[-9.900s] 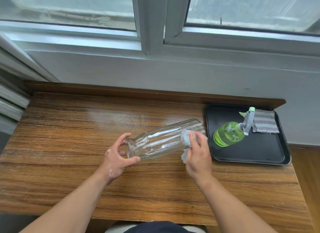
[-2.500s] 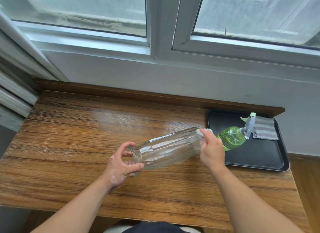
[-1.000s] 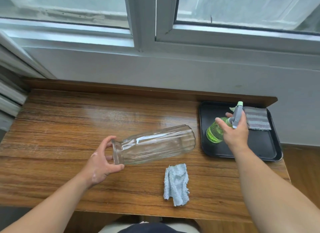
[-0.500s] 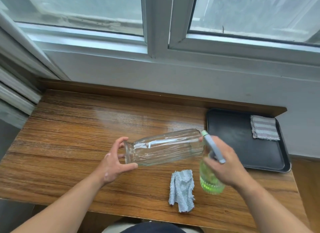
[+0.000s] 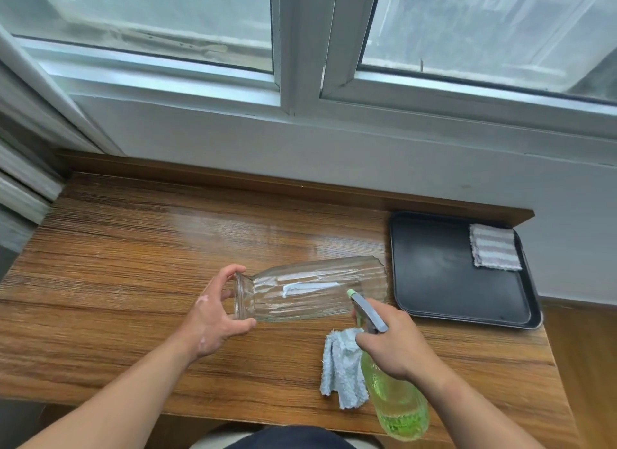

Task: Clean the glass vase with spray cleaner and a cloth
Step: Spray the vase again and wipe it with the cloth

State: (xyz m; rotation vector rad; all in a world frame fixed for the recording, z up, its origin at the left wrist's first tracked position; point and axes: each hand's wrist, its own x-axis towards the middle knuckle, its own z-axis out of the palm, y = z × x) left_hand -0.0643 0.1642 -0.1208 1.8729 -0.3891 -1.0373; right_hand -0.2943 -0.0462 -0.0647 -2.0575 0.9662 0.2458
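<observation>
A ribbed clear glass vase (image 5: 314,288) is held on its side above the wooden table (image 5: 133,265), mouth towards me on the left. My left hand (image 5: 213,315) grips its neck and rim. My right hand (image 5: 390,341) is closed around the trigger head of a green spray bottle (image 5: 397,402), whose nozzle points at the vase's side from close range. A white streak shows on the vase wall. A light blue cloth (image 5: 342,368) lies crumpled on the table just left of the bottle, with no hand on it.
A black tray (image 5: 434,275) sits at the table's right end, with a folded grey striped cloth (image 5: 494,251) in its far corner. A wall and window frame run behind the table. The near table edge is just below the blue cloth.
My right hand dropped the blue cloth on the table, took the green spray bottle off the tray and brought it up to the vase. The left hand has kept hold of the vase.
</observation>
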